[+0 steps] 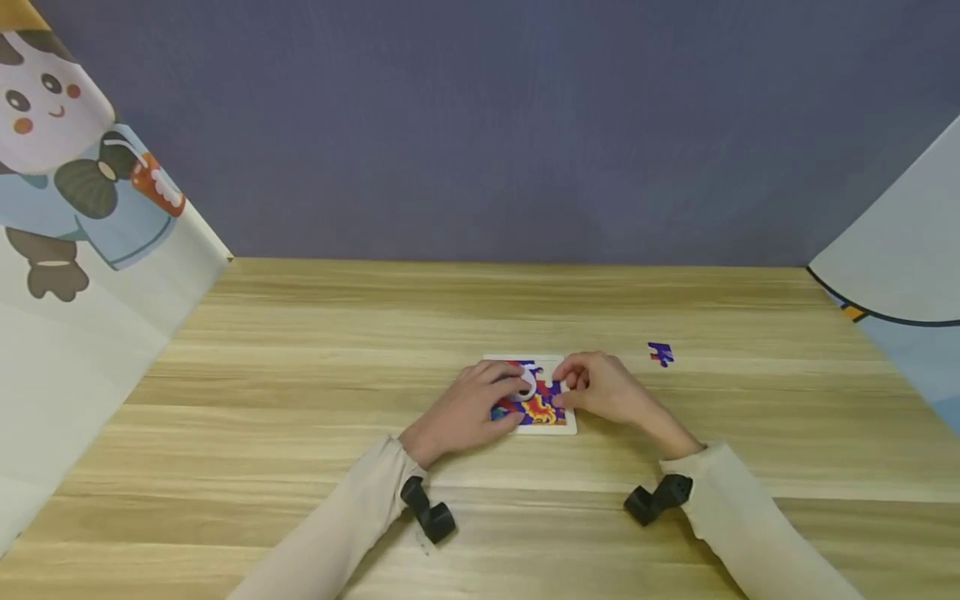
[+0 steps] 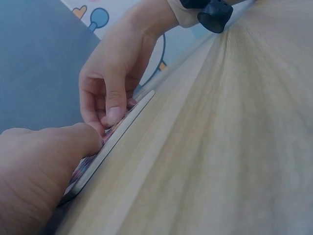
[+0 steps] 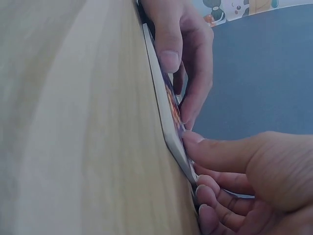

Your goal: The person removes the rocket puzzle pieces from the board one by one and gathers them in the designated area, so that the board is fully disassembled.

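- Dark wall (image 1: 480, 133) at the back, a cartoon panel (image 1: 60, 108) on the left, and before them a wood-grained surface (image 1: 300, 417) where someone works at a small jigsaw.
- Leftmost, the left hand (image 1: 474, 404) lies across the tray's left part, its fingers loosely extended over the picture; to me it looks like a steadying hand.
- Next comes the white-rimmed tray (image 1: 551, 430), flat on the surface between the two hands, with the puzzle (image 1: 542, 410) mostly filled and a pale gap toward its far right.
- Then the right hand (image 1: 607, 390), fingers curled at the tray's right edge, thumb touching the puzzle; I can't tell whether they pinch a piece or only press.
- I'd judge the step in hand to be seating a piece on that side; the next move calls for squaring it with its neighbours.
- Farthest right, one loose piece (image 1: 662, 353) lies beyond the right hand, well apart from any fingers, and probably belongs in the gap.
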`<state>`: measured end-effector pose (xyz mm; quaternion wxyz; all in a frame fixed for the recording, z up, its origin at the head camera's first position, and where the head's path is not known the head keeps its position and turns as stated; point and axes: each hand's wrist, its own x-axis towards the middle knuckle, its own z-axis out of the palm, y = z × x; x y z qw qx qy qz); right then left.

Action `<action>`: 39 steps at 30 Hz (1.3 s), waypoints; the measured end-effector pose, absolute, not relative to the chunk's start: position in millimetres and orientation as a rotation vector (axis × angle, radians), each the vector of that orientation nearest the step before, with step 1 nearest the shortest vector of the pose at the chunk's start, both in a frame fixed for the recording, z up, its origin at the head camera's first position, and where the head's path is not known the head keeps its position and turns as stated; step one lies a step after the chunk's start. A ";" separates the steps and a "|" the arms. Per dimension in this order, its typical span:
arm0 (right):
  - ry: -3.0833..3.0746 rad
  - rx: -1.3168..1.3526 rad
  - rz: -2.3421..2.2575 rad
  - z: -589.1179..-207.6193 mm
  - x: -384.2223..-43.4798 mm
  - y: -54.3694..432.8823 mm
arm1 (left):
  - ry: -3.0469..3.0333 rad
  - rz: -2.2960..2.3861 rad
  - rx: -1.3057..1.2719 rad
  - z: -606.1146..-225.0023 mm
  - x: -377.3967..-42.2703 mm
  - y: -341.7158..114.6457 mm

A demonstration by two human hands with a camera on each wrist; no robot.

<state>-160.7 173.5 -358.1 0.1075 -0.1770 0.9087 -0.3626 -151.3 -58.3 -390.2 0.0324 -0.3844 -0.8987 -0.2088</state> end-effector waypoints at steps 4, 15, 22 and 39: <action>2.666 -0.511 -1.070 -358.7 -160.8 173.6 | -2.734 -0.676 -1.196 -390.0 -151.5 -58.3; 2.664 -0.494 -1.078 -357.9 -161.1 172.6 | -2.677 -0.672 -1.241 -388.2 -150.8 -58.5; 2.687 -0.514 -1.104 -358.5 -161.4 172.1 | -2.674 -0.615 -1.284 -385.8 -149.3 -58.9; 2.570 -0.522 -1.363 -367.3 -164.7 175.8 | -2.706 -0.510 -1.293 -383.3 -147.1 -57.7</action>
